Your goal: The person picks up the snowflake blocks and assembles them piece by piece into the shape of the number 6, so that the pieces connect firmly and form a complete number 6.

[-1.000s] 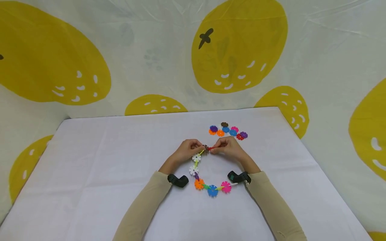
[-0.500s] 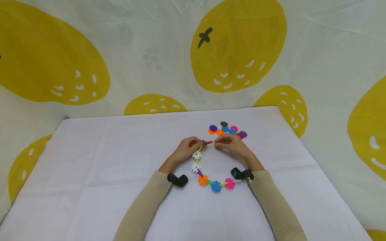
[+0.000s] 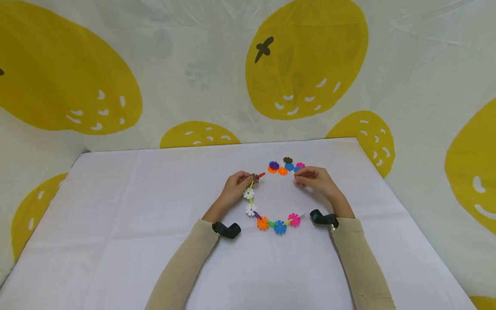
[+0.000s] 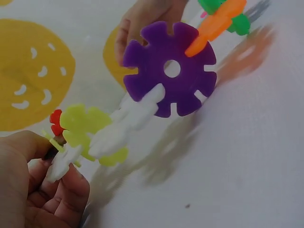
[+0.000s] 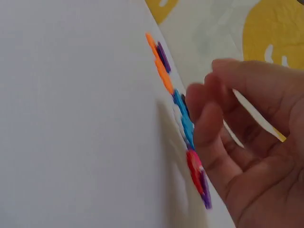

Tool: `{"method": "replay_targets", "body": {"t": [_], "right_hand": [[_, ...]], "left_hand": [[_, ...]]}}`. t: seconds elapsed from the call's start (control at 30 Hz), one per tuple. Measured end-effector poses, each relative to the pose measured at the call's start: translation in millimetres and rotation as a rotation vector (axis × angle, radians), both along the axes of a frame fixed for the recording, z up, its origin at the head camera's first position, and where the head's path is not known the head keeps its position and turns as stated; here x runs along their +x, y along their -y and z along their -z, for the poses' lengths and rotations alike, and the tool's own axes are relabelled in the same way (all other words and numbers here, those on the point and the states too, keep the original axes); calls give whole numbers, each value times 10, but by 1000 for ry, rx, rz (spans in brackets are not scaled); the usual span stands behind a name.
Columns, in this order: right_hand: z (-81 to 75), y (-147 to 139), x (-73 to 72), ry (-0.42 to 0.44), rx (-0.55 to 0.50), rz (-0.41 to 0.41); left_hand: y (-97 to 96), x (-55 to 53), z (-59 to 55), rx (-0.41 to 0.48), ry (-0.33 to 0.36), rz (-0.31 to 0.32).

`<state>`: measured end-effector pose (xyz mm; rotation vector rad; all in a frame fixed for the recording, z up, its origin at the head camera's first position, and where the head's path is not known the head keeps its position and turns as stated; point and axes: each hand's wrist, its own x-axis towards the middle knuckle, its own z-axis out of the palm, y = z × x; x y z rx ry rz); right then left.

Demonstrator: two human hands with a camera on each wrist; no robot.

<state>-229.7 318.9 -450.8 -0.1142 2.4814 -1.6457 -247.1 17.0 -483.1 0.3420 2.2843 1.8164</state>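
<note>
My left hand (image 3: 234, 188) pinches a brown notched plastic disc (image 3: 255, 178) at the upper end of a chain of snowflake discs. From it a red disc (image 3: 261, 175) sticks out edge-on. White discs (image 3: 249, 193) and an orange disc (image 3: 262, 223) follow downward, then a blue disc (image 3: 280, 227) and a pink disc (image 3: 294, 220). The left wrist view shows a purple disc (image 4: 190, 85) slotted between a white and an orange one. Holding nothing, my right hand (image 3: 319, 181) hovers by the loose pile with loosely bent fingers, partly covering it in the head view.
Loose discs lie flat in a group at the far right of the white-covered table (image 3: 155, 258), among them an orange disc (image 3: 283, 171), a purple disc (image 3: 274, 165) and a brown disc (image 3: 288, 159). Behind the table hangs a fruit-patterned cloth (image 3: 217, 64).
My right hand has let go of the red disc and moved right to the loose discs. My left hand has drawn slightly left and away, and the chain has shifted with it.
</note>
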Motion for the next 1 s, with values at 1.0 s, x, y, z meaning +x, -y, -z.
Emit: {"method": "replay_targets", "body": {"t": [1.0], "right_hand": [[99, -194, -9, -14, 421, 173]], "left_hand": [[3, 25, -12, -118, -47, 183]]}}
